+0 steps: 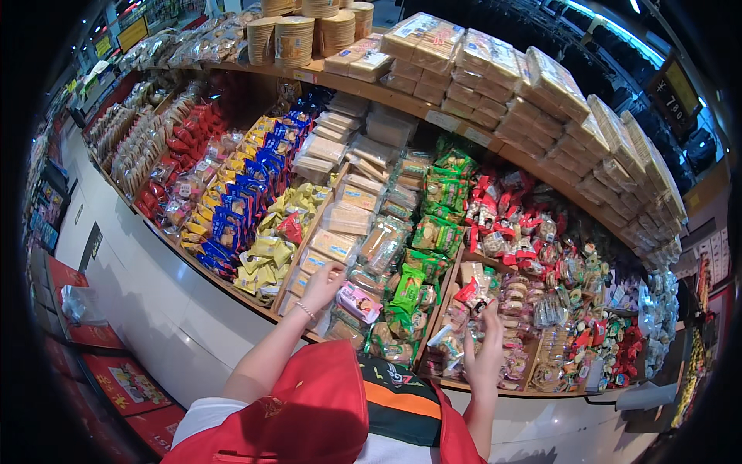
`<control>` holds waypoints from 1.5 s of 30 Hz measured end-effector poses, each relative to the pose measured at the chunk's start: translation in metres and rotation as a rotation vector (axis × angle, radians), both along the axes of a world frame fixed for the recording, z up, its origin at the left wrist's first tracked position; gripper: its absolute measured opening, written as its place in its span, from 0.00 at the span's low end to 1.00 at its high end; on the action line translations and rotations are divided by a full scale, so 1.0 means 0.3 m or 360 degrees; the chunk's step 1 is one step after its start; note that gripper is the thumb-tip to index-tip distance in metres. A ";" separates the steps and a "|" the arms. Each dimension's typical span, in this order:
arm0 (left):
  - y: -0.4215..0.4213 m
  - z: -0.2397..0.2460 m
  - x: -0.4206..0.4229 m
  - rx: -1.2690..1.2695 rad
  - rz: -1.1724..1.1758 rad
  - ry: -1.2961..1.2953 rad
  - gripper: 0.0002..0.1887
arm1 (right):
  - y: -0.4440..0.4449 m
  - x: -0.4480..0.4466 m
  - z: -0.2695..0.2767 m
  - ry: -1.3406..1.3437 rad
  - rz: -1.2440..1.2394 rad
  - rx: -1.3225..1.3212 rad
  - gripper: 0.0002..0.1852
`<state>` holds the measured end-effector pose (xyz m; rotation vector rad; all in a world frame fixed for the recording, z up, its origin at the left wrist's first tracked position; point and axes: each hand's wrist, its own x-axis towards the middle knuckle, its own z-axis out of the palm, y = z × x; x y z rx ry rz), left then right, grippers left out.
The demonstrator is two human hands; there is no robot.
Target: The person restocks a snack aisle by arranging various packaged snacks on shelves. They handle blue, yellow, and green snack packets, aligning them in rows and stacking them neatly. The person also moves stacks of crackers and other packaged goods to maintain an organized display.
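Note:
My left hand (324,284), with a beaded bracelet at the wrist, hovers over a display bin of packed biscuits. Its fingers are curled together, and I see nothing between them. Just right of it lies a pink biscuit pack (358,301), beside a clear pack of biscuits (382,245). My right hand (484,348) is raised over the bin farther right, thumb and fingers apart. A small red, white and black packet (476,297) is at its fingertips; whether they grip it is unclear. Green biscuit packs (410,290) lie between the hands.
Wooden dividers (445,307) part the bins. Yellow packets (264,261) and blue packets (232,217) fill those at left. An upper shelf edge (406,95) carries stacked wrapped packs (498,64) and round stacks (294,42). Red boxes (124,383) stand at lower left. A price sign (672,93) hangs upper right.

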<state>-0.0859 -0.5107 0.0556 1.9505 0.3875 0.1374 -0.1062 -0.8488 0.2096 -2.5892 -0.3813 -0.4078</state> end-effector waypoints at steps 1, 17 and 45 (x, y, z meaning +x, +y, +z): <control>-0.006 -0.027 0.020 0.0132 -0.0074 -0.0069 0.14 | 0.018 -0.016 -0.028 0.0047 0.0017 0.0026 0.24; -0.032 -0.267 0.417 -0.1362 -0.0254 0.0451 0.24 | 0.401 -0.035 -0.121 0.0610 -0.0098 0.0089 0.22; 0.050 -0.060 0.948 0.1076 -0.1404 -0.0453 0.28 | 0.701 0.570 -0.572 0.0950 -0.0136 -0.0108 0.63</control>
